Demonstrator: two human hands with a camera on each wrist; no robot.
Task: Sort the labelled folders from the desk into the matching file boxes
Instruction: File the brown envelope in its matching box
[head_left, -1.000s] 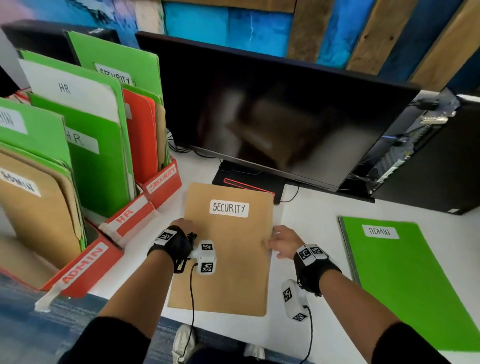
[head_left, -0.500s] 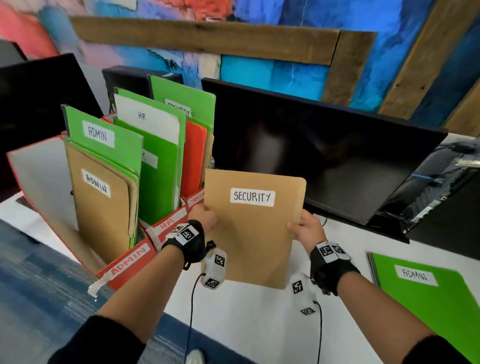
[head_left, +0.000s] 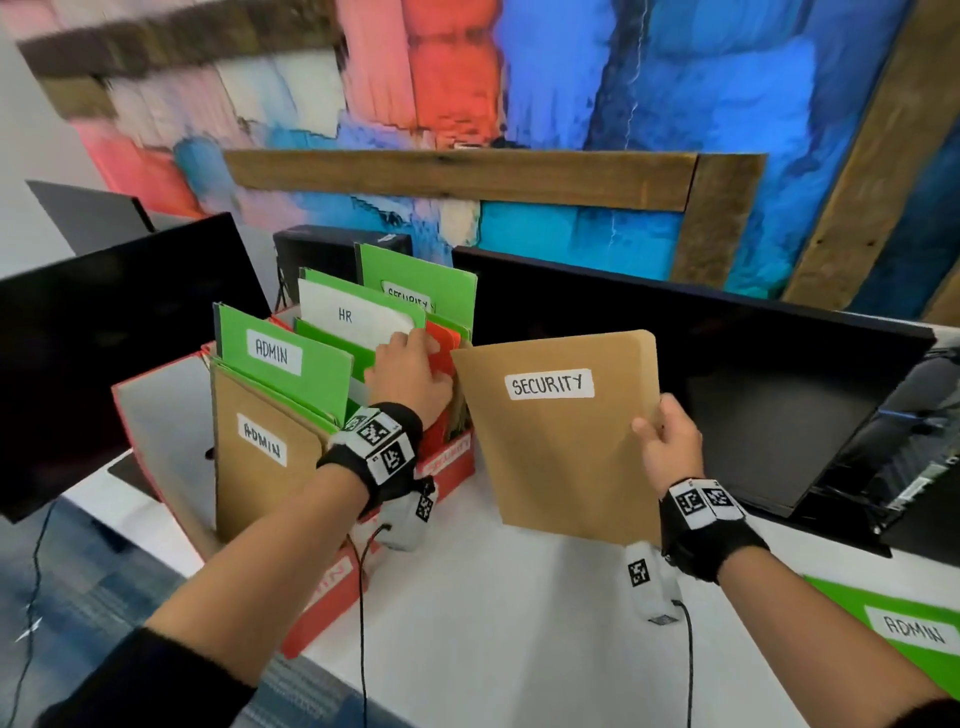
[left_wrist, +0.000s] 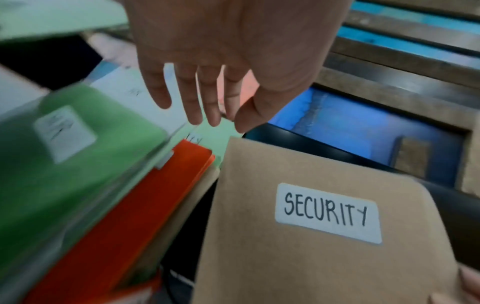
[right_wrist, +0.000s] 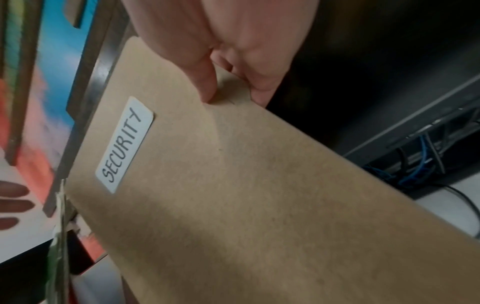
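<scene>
My right hand pinches the right edge of a brown folder labelled SECURITY and holds it upright above the desk, just right of the file boxes. In the right wrist view my right hand has its thumb on the brown folder's front. My left hand is off the folder, reaching over the orange folder in the red SECURITY box. The left wrist view shows my left hand with straight, spread fingers above the orange folder; whether they touch it I cannot tell.
Red ADMIN box stands nearest, holding green and brown ADMIN folders; a white HR folder stands behind. A green ADMIN folder lies on the desk at right. A black monitor stands right behind the brown folder, another at left.
The brown SECURITY folder was lifted off the desk with both hands. My left hand has since let go and moved to the folders in the SECURITY box; the right hand alone holds it.
</scene>
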